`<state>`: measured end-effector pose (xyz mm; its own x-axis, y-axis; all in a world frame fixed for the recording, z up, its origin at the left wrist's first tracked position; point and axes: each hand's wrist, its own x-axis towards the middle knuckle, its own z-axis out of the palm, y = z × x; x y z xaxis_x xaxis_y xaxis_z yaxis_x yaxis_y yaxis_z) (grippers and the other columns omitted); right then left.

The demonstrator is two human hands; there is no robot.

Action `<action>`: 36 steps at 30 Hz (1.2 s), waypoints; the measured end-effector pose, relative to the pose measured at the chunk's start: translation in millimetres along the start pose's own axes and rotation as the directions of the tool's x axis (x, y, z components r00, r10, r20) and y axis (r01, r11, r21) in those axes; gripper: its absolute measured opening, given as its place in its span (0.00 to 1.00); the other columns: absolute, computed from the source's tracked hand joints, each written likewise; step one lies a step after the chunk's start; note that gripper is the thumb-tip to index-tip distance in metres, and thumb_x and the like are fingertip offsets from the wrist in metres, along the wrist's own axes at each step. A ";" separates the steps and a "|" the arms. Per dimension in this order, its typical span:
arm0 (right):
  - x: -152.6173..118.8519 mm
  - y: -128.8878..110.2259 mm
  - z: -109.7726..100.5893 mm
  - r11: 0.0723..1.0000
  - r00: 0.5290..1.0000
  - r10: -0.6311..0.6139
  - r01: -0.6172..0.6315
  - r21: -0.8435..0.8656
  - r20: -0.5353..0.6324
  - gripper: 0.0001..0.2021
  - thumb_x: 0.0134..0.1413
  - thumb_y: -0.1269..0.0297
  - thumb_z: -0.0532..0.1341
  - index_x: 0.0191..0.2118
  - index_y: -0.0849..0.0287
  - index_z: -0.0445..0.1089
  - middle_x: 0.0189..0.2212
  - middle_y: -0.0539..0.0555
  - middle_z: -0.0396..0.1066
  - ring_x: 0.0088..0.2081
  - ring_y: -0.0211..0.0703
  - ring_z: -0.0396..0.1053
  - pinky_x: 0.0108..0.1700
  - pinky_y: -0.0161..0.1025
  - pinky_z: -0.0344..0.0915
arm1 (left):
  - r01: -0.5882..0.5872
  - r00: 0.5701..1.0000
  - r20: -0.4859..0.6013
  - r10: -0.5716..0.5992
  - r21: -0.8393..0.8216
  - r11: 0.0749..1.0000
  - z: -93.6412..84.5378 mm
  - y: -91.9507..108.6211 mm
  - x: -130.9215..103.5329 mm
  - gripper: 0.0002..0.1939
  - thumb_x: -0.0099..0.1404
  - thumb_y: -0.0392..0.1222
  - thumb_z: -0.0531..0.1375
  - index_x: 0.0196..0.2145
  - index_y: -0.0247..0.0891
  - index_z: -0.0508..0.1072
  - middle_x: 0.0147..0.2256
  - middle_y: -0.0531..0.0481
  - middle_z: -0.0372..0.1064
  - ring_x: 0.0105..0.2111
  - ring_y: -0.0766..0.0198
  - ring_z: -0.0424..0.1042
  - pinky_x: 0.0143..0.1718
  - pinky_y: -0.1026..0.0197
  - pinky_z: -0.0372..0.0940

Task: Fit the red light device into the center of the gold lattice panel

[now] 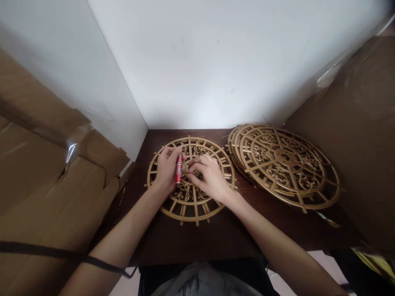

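A round gold openwork clock face (196, 213) with scrolls and bar numerals lies flat on the dark wooden table (173, 242). Over its left half, my left hand (168, 166) is closed around a small red tube (178, 170), which points toward me. My right hand (208, 174) hovers over the centre, its fingers curled and pinched near the hub. Something thin and brownish, perhaps a wire, shows at those fingertips; I cannot make out what it is. Both hands hide much of the face's middle.
Several similar gold clock faces (290, 156) are stacked at the right, tilted. A small brush (328, 220) lies by them. Cardboard stands at the left (52, 197) and right (354, 123). A white wall (216, 70) rises behind. A black cord (61, 253) crosses at lower left.
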<state>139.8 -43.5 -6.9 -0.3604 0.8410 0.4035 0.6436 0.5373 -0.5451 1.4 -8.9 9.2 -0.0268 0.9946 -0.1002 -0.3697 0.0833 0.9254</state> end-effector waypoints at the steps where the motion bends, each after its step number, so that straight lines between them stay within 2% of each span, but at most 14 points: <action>1: 0.4 0.4 0.1 1.000 1.000 0.016 -0.016 0.019 -0.006 0.03 0.54 0.66 0.60 0.31 0.58 0.70 0.38 0.54 0.69 0.43 0.46 0.62 0.48 0.44 0.57 | 0.001 1.000 0.000 -0.001 -0.001 1.000 0.1 0.0 -0.1 0.12 0.54 0.40 0.62 0.27 0.37 0.59 0.19 0.58 0.64 0.11 0.76 0.56 0.10 0.72 0.51; 6: 3.8 1.4 -2.4 0.984 0.995 0.102 -0.100 0.146 -0.010 0.08 0.54 0.66 0.60 0.25 0.59 0.68 0.28 0.50 0.69 0.34 0.40 0.64 0.43 0.41 0.58 | 0.006 1.000 -0.003 -0.005 0.012 1.000 0.3 0.8 -0.8 0.12 0.54 0.40 0.61 0.26 0.37 0.59 0.19 0.58 0.64 0.11 0.76 0.57 0.10 0.73 0.51; 9: 5.5 -1.0 -7.7 0.935 0.989 0.149 -0.145 0.323 0.013 0.10 0.55 0.67 0.59 0.23 0.60 0.66 0.24 0.48 0.69 0.30 0.37 0.64 0.39 0.38 0.60 | 0.021 1.000 -0.014 -0.021 0.020 1.000 0.3 3.6 -1.4 0.11 0.54 0.40 0.61 0.27 0.37 0.60 0.19 0.58 0.65 0.11 0.76 0.57 0.10 0.73 0.51; 13: 7.0 -2.8 -17.0 0.741 0.981 0.162 -0.194 0.643 0.109 0.08 0.57 0.64 0.58 0.28 0.60 0.68 0.25 0.49 0.71 0.30 0.36 0.68 0.37 0.36 0.64 | 0.033 0.998 -0.054 -0.032 0.023 0.999 -0.3 7.8 -1.1 0.11 0.53 0.40 0.62 0.25 0.36 0.60 0.19 0.58 0.64 0.11 0.77 0.57 0.10 0.73 0.52; 16: 8.4 -0.7 -23.4 0.625 0.974 0.194 -0.212 0.751 0.114 0.06 0.55 0.63 0.60 0.33 0.60 0.70 0.25 0.49 0.72 0.29 0.36 0.70 0.33 0.35 0.65 | 0.018 0.997 -0.070 -0.017 0.001 1.000 -2.5 9.3 1.0 0.12 0.52 0.40 0.62 0.25 0.37 0.60 0.19 0.58 0.64 0.11 0.76 0.58 0.10 0.73 0.51; 19: 10.0 3.0 -27.5 0.588 0.958 0.274 -0.237 0.774 0.086 0.05 0.52 0.63 0.62 0.32 0.59 0.72 0.25 0.50 0.73 0.27 0.35 0.70 0.30 0.35 0.65 | -0.019 0.994 -0.108 0.018 -0.012 1.000 -5.9 10.6 4.6 0.12 0.52 0.40 0.62 0.26 0.37 0.59 0.20 0.58 0.65 0.12 0.76 0.58 0.11 0.72 0.52; 22: 11.0 7.1 -27.8 0.577 0.948 0.313 -0.233 0.783 0.052 0.04 0.51 0.64 0.63 0.31 0.59 0.72 0.25 0.50 0.74 0.26 0.35 0.70 0.31 0.36 0.66 | -0.070 0.978 -0.199 0.063 -0.030 0.997 -8.5 13.1 7.9 0.11 0.54 0.39 0.61 0.28 0.37 0.60 0.20 0.57 0.65 0.15 0.75 0.60 0.14 0.72 0.55; 27: 11.1 12.3 -23.7 0.631 0.943 0.332 -0.201 0.750 -0.027 0.05 0.53 0.63 0.61 0.33 0.59 0.72 0.26 0.50 0.75 0.29 0.37 0.71 0.41 0.40 0.67 | -0.096 0.952 -0.300 0.068 -0.081 0.992 -8.1 18.0 8.0 0.09 0.59 0.38 0.57 0.35 0.40 0.58 0.22 0.58 0.67 0.17 0.74 0.61 0.17 0.72 0.55; 30: 11.9 14.3 -22.4 0.634 0.921 0.384 -0.210 0.744 -0.067 0.07 0.53 0.62 0.61 0.32 0.60 0.71 0.26 0.51 0.75 0.30 0.38 0.72 0.43 0.41 0.67 | -0.117 0.936 -0.344 0.075 -0.104 0.988 -6.3 20.4 5.9 0.11 0.63 0.39 0.55 0.40 0.44 0.55 0.24 0.58 0.69 0.18 0.72 0.64 0.19 0.70 0.58; 33: 12.9 16.0 -22.3 0.609 0.895 0.437 -0.223 0.761 -0.087 0.07 0.52 0.62 0.62 0.31 0.61 0.71 0.27 0.52 0.75 0.31 0.38 0.72 0.41 0.40 0.67 | -0.142 0.937 -0.336 0.091 -0.128 0.982 -5.6 22.1 4.6 0.11 0.64 0.39 0.53 0.42 0.46 0.54 0.24 0.57 0.69 0.16 0.73 0.61 0.17 0.71 0.54; 36: 12.4 15.4 -22.0 0.609 0.910 0.410 -0.229 0.759 -0.055 0.07 0.53 0.62 0.61 0.32 0.61 0.70 0.26 0.52 0.75 0.28 0.37 0.71 0.37 0.38 0.67 | -0.180 0.946 -0.299 0.129 -0.151 0.972 -5.7 22.4 4.4 0.08 0.66 0.38 0.52 0.42 0.45 0.55 0.24 0.57 0.69 0.14 0.74 0.56 0.15 0.71 0.47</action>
<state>160.0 -26.2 5.9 -0.0271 0.9825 0.1841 -0.0382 0.1830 -0.9824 -12.3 -3.0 27.4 -0.3505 0.9327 -0.0847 -0.4950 -0.1077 0.8622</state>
